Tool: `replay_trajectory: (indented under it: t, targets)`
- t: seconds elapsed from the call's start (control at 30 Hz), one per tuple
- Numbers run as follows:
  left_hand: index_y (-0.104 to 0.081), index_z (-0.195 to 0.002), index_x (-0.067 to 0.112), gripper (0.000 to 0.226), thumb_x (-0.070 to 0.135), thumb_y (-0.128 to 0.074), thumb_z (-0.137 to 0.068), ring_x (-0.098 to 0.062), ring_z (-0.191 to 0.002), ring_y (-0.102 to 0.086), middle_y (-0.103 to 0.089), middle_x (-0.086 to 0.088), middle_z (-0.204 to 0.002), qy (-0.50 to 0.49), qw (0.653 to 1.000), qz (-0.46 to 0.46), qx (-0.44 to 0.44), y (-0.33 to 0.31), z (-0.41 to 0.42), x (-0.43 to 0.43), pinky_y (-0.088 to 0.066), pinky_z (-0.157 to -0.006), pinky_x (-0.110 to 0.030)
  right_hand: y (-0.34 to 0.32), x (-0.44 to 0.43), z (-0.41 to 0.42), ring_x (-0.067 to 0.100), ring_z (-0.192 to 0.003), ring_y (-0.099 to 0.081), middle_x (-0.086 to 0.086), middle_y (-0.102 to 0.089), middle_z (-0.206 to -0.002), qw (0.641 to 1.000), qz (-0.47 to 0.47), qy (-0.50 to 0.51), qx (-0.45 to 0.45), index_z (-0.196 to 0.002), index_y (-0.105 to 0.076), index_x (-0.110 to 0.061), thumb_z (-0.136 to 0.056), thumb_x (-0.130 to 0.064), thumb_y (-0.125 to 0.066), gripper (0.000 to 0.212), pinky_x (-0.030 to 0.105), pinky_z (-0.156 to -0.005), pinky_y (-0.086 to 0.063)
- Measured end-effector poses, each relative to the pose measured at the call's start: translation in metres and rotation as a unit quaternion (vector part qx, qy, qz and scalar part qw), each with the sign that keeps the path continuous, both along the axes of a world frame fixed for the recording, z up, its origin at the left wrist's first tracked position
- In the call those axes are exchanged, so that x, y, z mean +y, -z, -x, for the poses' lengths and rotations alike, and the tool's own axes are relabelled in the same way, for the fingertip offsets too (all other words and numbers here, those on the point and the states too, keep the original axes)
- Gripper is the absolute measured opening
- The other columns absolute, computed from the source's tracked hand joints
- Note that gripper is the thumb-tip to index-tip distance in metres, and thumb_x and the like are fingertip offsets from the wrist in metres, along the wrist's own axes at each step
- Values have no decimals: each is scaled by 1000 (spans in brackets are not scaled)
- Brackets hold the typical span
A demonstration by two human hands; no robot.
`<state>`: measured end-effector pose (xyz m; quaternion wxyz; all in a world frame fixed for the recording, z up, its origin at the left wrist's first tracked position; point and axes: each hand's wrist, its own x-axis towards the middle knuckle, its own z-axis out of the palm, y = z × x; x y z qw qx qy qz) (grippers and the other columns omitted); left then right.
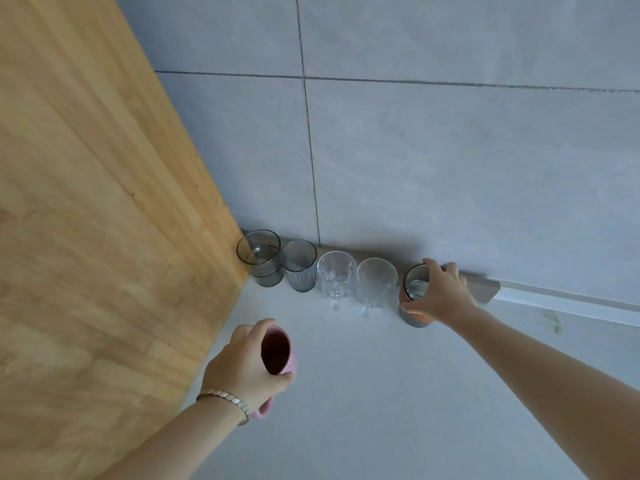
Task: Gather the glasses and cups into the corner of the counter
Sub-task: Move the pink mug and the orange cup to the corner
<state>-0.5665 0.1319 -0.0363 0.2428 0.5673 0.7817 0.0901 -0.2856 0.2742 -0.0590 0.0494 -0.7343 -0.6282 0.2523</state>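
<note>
Along the back wall stands a row of glassware: a smoky glass (260,258) in the corner, a ribbed grey glass (299,265), then two clear glass mugs (336,276) (376,283) with handles facing me. My right hand (441,292) grips the rim of a grey-and-orange cup (415,315) at the right end of the row. My left hand (247,363) holds a pink mug (277,351) by its rim, in front of the row near the wooden panel.
A wooden side panel (104,220) closes the left side and meets the grey tiled wall (450,150) at the corner. The white counter (363,393) stretches toward me and to the right.
</note>
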Motion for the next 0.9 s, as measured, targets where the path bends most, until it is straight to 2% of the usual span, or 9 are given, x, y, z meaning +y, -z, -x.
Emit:
replay_trajectory:
  t: [0.2,0.3,0.4,0.5,0.57,0.67,0.73,0.8,0.9]
  targets:
    - [-41,-125,40,75,43,-76,-60,-16,-106,-58,-47,10,-125,-7,1000,-12,-16,12,-2,15,-53,-87,-33,15,6,3,36,-128,-33,15,-31,-138,997,-65,16,36,-148,-13,-15,-63,-51,-79,113,40,-107,-34]
    - [-42,-126,37,76,40,-77,-59,-18,-108,-58,-48,7,-126,-10,1000,-8,-26,17,-5,18,-52,-91,-36,20,-11,5,36,-114,-49,17,-33,-134,994,-25,92,54,-148,-2,-17,-63,-56,-76,119,39,-95,-44]
    - [-41,-128,37,78,40,-78,-59,-18,-108,-58,-48,7,-127,-8,1000,-2,-21,20,-3,17,-52,-91,-35,18,-20,6,31,-89,-54,18,-39,-127,977,-30,153,145,-143,-17,-16,-65,-53,-77,105,35,-83,-49]
    - [-42,-127,36,76,40,-77,-60,-18,-107,-58,-47,7,-127,-9,1000,1,1,19,4,18,-52,-87,-33,12,-24,4,29,-107,-55,15,-49,-126,956,-48,198,210,-130,-35,-8,-59,-49,-83,95,40,-93,-50]
    - [-44,-125,35,72,40,-76,-61,-21,-107,-58,-48,3,-124,-4,1000,7,26,18,12,26,-53,-86,-33,11,-31,3,29,-106,-57,13,-56,-117,954,-27,203,219,-127,-40,-4,-64,-47,-81,86,36,-87,-50]
    - [-46,-125,28,67,34,-76,-65,-29,-102,-58,-45,-5,-121,-18,998,13,57,14,24,48,-55,-81,-38,11,-51,5,30,-93,-62,18,-64,-103,970,77,163,163,-116,-51,4,-80,-21,-68,47,35,-78,-51]
    - [-46,-125,25,66,28,-77,-67,-33,-98,-59,-41,-7,-122,-31,997,15,63,12,29,63,-57,-79,-41,10,-66,7,26,-81,-68,24,-71,-94,956,136,137,218,-95,-65,5,-83,-6,-60,18,38,-85,-57]
    - [-46,-126,23,65,24,-76,-69,-34,-101,-58,-40,-8,-123,-36,997,21,69,15,33,74,-56,-79,-41,7,-81,9,19,-72,-68,25,-72,-94,950,170,80,252,-97,-67,7,-83,-4,-56,20,30,-80,-58]
    - [-49,-119,22,55,26,-74,-70,-32,-108,-52,-45,-9,-120,-36,994,17,98,20,38,86,-54,-76,-39,3,-101,12,16,-71,-65,14,-73,-90,953,179,12,242,-110,-65,-4,-85,-8,-54,27,22,-74,-56]
